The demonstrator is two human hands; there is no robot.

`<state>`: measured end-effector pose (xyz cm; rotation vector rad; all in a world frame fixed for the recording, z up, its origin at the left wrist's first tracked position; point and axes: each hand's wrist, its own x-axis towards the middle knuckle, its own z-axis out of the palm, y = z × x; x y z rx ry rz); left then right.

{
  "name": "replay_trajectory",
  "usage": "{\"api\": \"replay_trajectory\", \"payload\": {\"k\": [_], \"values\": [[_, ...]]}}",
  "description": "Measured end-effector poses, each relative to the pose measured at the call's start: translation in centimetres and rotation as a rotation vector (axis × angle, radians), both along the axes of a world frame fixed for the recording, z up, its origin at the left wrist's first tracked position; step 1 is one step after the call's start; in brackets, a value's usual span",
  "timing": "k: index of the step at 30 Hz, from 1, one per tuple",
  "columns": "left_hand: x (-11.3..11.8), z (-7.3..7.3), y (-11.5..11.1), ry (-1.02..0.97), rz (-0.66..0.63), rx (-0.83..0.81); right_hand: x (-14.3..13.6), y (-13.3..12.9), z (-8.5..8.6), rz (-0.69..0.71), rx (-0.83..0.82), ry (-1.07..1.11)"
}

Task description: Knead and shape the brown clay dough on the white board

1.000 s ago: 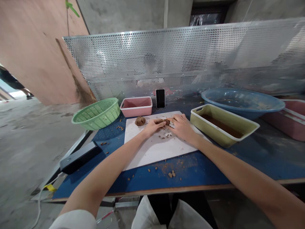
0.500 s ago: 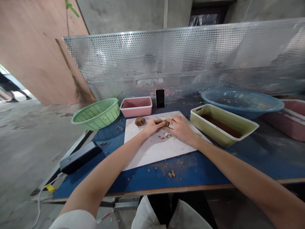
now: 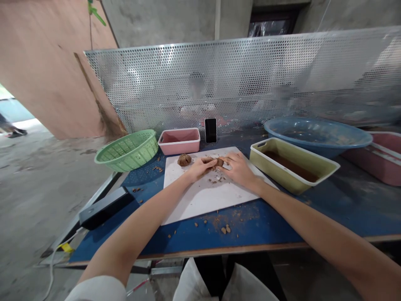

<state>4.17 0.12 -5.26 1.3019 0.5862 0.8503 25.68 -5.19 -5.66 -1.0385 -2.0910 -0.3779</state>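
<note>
The left hand (image 3: 201, 168) and right hand (image 3: 237, 169) are pinching a small rounded brown clay-like lump (image 3: 220, 162) between them, each grip closed on it, over a flat white rectangular sheet (image 3: 191, 204). Uneven pressure is likely risking cracks; slackening fingers are risking a drop onto loose brown crumbs (image 3: 214, 181).

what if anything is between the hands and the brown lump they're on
Nothing visible: the left hand and right hand both have fingers directly on the brown lump. The loose crumbs nearer the person lie on the white board, not in between.
</note>
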Motion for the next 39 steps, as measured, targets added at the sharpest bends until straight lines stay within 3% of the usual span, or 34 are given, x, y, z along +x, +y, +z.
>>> {"api": "replay_trajectory", "payload": {"k": [7, 15, 23, 29, 39], "values": [[0.0, 0.1, 0.2, -0.107, 0.016, -0.17, 0.1, 0.2, 0.0, -0.014, -0.12, 0.067], [-0.1, -0.2, 0.1, -0.063, -0.043, -0.112, 0.0, -0.1, 0.2, -0.039, -0.088, 0.026], [-0.4, 0.1, 0.0, 0.005, -0.12, 0.018, -0.1, 0.0, 0.3, 0.016, -0.089, 0.008], [-0.4, 0.3, -0.1, 0.025, -0.115, 0.025, -0.2, -0.4, 0.8, 0.053, -0.109, 0.031], [-0.3, 0.6, -0.3, -0.134, -0.057, -0.162, -0.4, -0.4, 1.0, -0.1, -0.137, 0.208]]}}
